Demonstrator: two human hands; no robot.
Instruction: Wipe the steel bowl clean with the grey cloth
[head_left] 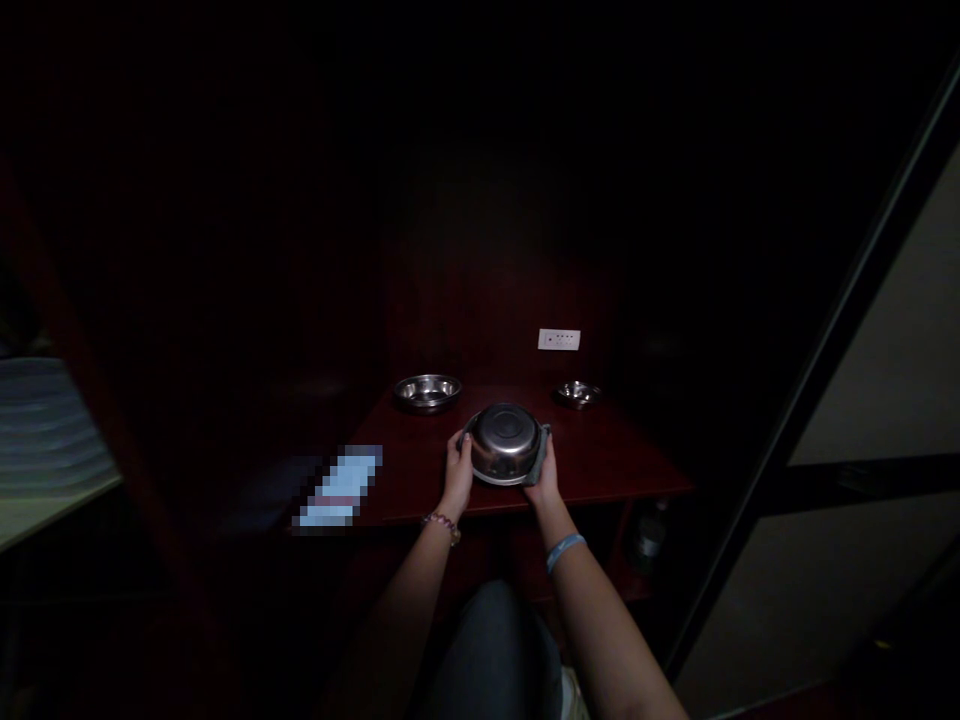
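Somebody's leg (pixel 487 655) is poking up near a dark red shelf (pixel 615 462). At the shelf's front, an upside-down metal bowl (pixel 506 432) is being held between both hands. The left hand (pixel 456 472) is gripping its left side. The right hand (pixel 549 475) is gripping its right side, squeezing a gray cloth (pixel 538 462) against it.

The person's left wrist (pixel 454 502) bears a beaded bracelet (pixel 439 519) in pinkish and darker tones, with a small yellowish charm (pixel 455 537). A flat light-blue wristband (pixel 564 550) with paler marks circles the right wrist (pixel 553 520). The trousers (pixel 487 645) look grey-blue; a pale shoe (pixel 574 696) shows partly beside them.
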